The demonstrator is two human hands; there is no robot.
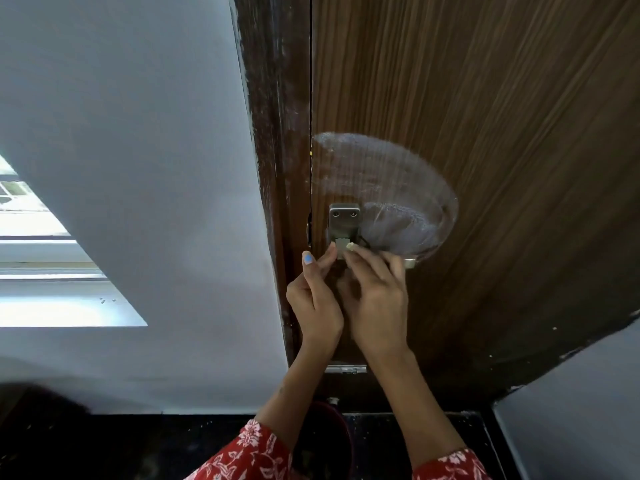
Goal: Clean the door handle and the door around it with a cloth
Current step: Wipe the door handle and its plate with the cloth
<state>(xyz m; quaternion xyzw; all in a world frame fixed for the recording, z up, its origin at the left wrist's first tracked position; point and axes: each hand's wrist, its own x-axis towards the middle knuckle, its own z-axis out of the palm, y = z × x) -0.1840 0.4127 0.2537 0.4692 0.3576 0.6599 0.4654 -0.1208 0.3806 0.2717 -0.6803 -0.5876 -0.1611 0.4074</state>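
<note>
- Both hands met at the handle [343, 230] on the door [485, 116].
- Left hand [317, 299]: grip partly curled, contents unclear.
- Right hand [377, 303]: fingers lay over the lever; a hold could not be told.

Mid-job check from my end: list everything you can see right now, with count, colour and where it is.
Door: one, brown wood grain, upper right.
Wiped patch: one, whitish rounded smear on the door above the handle.
Door handle: one, silver metal, at the door's left edge, lever partly hidden by the hands.
Door frame: one, dark brown, scuffed white, left of the door.
Wall: white, left.
Window: one, bright, far left.
Lower metal plate: one, silver, below the hands.
Cloth: none clearly visible.
Left hand: at the handle, blue thumbnail.
Right hand: on the lever.
Sleeves: two, red floral, bottom.
</note>
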